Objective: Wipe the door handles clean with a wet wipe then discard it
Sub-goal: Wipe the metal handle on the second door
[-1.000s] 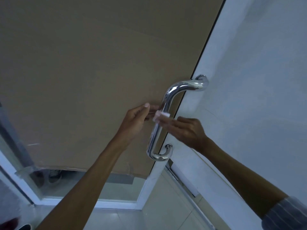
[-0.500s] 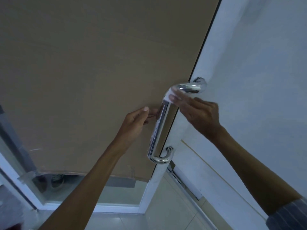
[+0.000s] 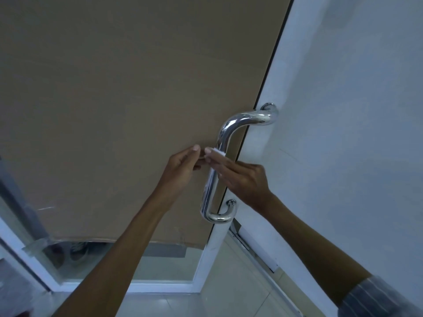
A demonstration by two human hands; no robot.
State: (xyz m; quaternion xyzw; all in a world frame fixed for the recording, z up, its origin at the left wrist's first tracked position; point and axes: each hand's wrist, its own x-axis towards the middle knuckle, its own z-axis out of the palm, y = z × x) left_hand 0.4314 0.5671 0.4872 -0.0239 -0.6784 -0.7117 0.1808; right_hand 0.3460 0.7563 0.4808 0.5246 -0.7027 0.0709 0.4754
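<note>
Chrome handle (image 3: 216, 170) on white door (image 3: 343, 133)

place: entrance of an office or shop building, cannot tell which | signs: white-framed glass door (image 3: 343, 110) with chrome pull handle (image 3: 219, 156) | brown cardboard sheet (image 3: 114, 99) covers the glass | pale tiled floor (image 3: 229, 282)
</note>
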